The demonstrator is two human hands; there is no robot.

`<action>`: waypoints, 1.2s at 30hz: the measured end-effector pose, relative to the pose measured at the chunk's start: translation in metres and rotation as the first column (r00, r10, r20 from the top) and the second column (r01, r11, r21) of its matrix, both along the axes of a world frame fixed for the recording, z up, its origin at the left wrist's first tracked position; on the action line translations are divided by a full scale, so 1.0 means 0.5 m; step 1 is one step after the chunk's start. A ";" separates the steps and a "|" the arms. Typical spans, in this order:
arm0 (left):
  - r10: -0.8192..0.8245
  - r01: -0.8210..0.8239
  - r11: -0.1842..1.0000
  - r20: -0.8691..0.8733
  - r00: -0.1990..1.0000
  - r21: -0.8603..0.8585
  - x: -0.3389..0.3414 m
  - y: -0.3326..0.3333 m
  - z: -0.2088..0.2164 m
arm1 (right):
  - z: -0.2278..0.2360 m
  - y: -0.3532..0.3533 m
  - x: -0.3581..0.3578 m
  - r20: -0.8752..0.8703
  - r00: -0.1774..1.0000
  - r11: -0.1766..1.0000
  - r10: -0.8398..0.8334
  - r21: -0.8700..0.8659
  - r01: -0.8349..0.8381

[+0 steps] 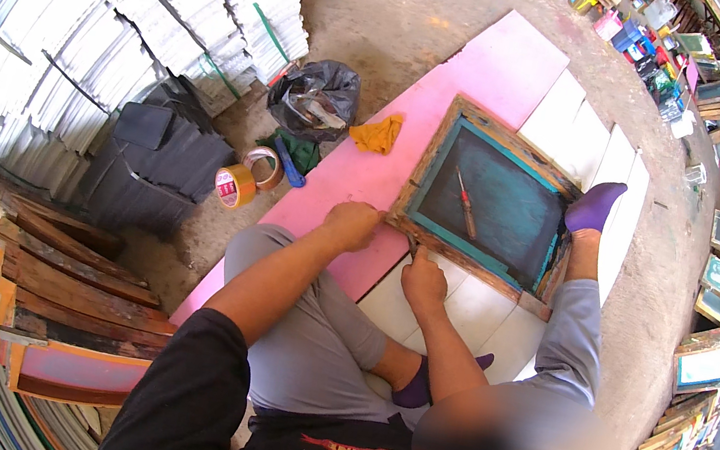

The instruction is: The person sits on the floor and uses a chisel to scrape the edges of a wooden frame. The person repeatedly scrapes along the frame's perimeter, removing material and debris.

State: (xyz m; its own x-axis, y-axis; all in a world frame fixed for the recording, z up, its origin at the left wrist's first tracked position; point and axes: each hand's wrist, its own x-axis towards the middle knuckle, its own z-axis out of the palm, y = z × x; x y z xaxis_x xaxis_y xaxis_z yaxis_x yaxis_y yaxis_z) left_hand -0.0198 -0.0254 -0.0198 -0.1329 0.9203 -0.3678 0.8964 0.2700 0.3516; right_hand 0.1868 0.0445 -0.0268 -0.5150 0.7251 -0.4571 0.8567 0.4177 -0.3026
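Observation:
A wooden screen-printing frame [477, 272] with teal margins and dark mesh lies on the pink and white boards before me. On its mesh rests a screwdriver [467, 214] with a red handle. My left hand [352, 226] is closed at the frame's near left corner; anything in its fingers is hidden. My right hand [425, 278] is closed too, with its fingertips up against the frame's near edge, and I cannot make out what they pinch. My foot in a purple sock [595, 207] presses against the frame's right side.
An orange cloth [376, 132] lies on the pink board [329, 184]. Left of it are a black plastic bag [316, 96], tape rolls [235, 186] and stacked paper [60, 36]. Wooden frames [79, 275] stand at lower left; more line the right side. A blur covers the lower right.

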 end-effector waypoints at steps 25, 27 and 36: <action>-0.091 0.101 0.986 -0.081 0.993 0.131 -0.014 -0.034 0.025 | 0.032 0.010 -0.010 -0.177 0.975 0.895 0.136 -0.400 -0.198; 0.025 -0.022 1.000 -0.180 0.983 0.015 -0.009 -0.034 0.043 | 0.035 0.028 -0.004 -0.123 0.981 0.932 0.151 -0.314 -0.183; 0.163 -0.195 0.969 -0.199 0.966 -0.154 -0.029 -0.043 0.051 | 0.093 0.066 -0.028 0.113 0.963 0.967 0.243 -0.108 -0.231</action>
State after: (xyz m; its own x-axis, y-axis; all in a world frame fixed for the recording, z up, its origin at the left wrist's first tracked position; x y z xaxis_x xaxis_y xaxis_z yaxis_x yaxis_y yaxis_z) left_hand -0.0343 -0.0468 0.0057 -0.3697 0.8008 -0.4712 0.8723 0.4738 0.1208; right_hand 0.1728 0.0774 0.0199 -0.6017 0.5405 -0.5880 0.7699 0.5885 -0.2468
